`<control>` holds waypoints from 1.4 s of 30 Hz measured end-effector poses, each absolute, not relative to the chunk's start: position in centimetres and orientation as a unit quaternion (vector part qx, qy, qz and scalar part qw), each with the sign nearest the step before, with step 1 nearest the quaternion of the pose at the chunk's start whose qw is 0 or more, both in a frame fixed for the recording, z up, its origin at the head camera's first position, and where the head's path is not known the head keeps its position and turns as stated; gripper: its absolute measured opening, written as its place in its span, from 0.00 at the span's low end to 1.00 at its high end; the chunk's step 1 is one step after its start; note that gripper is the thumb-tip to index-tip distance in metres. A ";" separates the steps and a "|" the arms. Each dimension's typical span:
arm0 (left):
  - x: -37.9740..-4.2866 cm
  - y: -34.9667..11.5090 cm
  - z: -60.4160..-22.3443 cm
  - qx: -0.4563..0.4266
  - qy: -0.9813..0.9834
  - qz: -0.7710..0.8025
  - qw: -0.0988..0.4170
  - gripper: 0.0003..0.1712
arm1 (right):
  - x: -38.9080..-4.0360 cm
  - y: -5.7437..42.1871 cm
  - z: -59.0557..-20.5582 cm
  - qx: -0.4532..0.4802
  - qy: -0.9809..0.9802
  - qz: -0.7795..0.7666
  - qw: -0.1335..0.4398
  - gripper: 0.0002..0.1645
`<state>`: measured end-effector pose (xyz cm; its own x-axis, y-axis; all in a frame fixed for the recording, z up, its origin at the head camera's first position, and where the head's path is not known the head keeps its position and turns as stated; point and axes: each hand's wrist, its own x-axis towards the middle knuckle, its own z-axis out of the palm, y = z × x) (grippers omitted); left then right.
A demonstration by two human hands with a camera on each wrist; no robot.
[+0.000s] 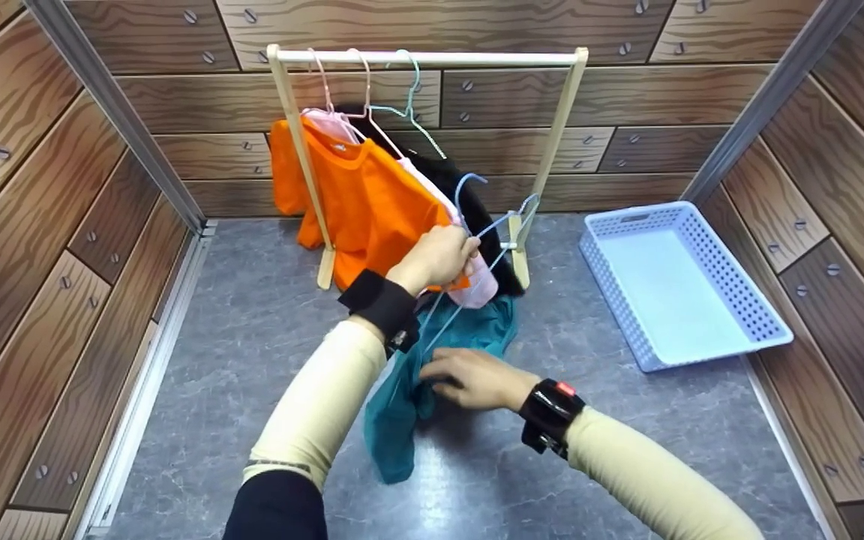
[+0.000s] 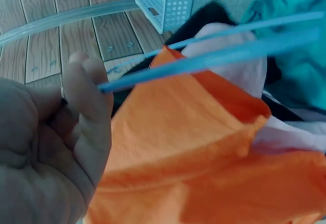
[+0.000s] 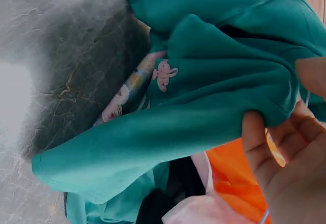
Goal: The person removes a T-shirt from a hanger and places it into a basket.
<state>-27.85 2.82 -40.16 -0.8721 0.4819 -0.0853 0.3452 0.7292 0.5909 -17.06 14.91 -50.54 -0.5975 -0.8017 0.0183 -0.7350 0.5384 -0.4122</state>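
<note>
My left hand (image 1: pixel 439 256) pinches a blue clothes hanger (image 2: pixel 204 61) near the base of its hook, in front of an orange shirt (image 1: pixel 372 202). The hanger is tilted, one end up to the right and the other reaching down into a teal long-sleeved shirt (image 1: pixel 393 439). That shirt lies bunched below the rack, a sleeve stretching toward the front. My right hand (image 1: pixel 483 377) grips a fold of its fabric between thumb and fingers around the hanger's lower end. In the right wrist view, a pink printed figure (image 3: pixel 164 75) shows on the shirt.
A wooden clothes rack (image 1: pixel 432 58) stands at the back. Orange, pink and black (image 1: pixel 477 202) clothes hang at its left on pink and light green hangers (image 1: pixel 415 82). A light blue perforated basket (image 1: pixel 649 300) sits on the grey floor at right. Wood-patterned walls enclose the space.
</note>
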 end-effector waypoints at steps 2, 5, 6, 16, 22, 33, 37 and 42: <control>-27.8 3.4 -40.2 0.226 0.929 0.275 0.106 0.22 | -16.7 14.8 -50.5 -0.440 0.871 -0.199 0.089 0.14; -27.8 4.1 -40.2 0.225 0.937 0.252 0.085 0.20 | -16.3 14.6 -50.4 -0.446 0.865 -0.213 0.085 0.12; -27.8 4.3 -40.2 0.222 0.940 0.246 0.076 0.19 | -16.1 14.6 -50.4 -0.449 0.861 -0.224 0.086 0.11; -28.0 5.6 -39.7 0.179 0.951 0.242 0.067 0.24 | -15.9 16.5 -50.8 -0.420 0.849 -0.311 0.079 0.11; -29.0 5.7 -39.0 0.147 0.964 0.213 0.064 0.23 | -16.7 20.2 -51.0 -0.360 0.834 -0.416 -0.042 0.14; -31.8 7.5 -35.6 0.134 0.943 0.304 0.024 0.20 | -16.2 27.3 -55.0 -0.231 0.911 -0.318 0.122 0.13; -33.3 8.8 -33.8 0.130 0.924 0.358 0.034 0.18 | -16.0 28.6 -56.0 -0.207 0.915 -0.301 0.170 0.15; -35.1 10.0 -31.3 0.121 0.902 0.411 0.044 0.16 | -16.3 29.3 -56.3 -0.184 0.917 -0.304 0.179 0.14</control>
